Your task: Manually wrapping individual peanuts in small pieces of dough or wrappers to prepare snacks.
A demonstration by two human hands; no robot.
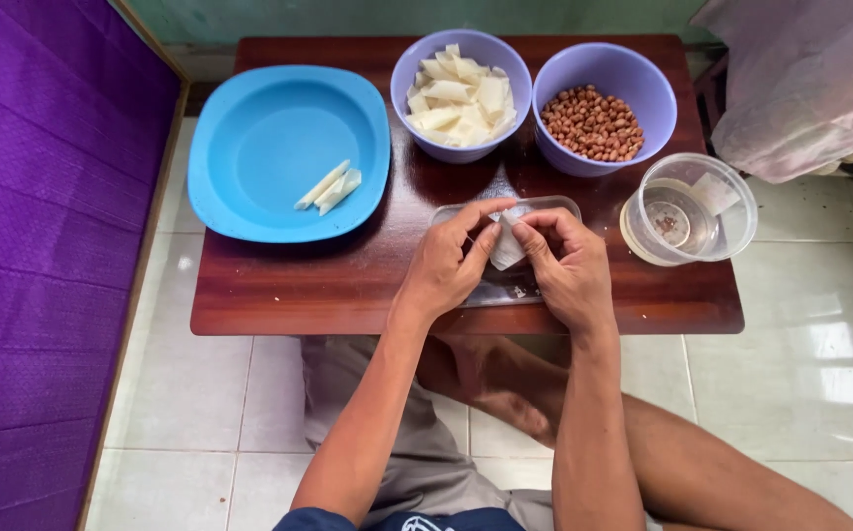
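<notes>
Wrapper: small pale translucent dough wrapper piece (506,246), pinched between both hands, held just above the middle of the front half of the table.
Left hand: left hand (446,265) grasps the wrapper's left edge, thumb and forefinger closed on it, the other fingers curled under.
Right hand: right hand (569,265) grasps the wrapper's right side, its fingertips (525,228) bent over the top edge; both hands touch each other around the piece.
Tray under hands: clear flat rectangular plastic tray (545,205) lies on the table directly beneath the hands, mostly covered by them; only its far rim and a bit of the near edge show.
Table: low dark reddish-brown wooden table (279,285), glossy, standing on pale floor tiles.
Wrapper bowl: lilac round plastic bowl (417,61) heaped with cut white wrapper pieces, at the far edge, just beyond the tray.
Peanut bowl: second lilac round plastic bowl (584,64) holding reddish-brown peanuts, touching the first bowl on its right.
Clear tub: round transparent plastic tub (736,211) with a little liquid in it, at the table's right end, near the right hand.
Plate: large blue plastic plate (249,138) at the left end, well apart from the hands.
Rolled pieces: pale folded wrapper sticks (329,186) lie side by side on the plate's right part; I cannot tell their exact number.
Left side: purple quilted mattress (33,246) runs beside the table.
</notes>
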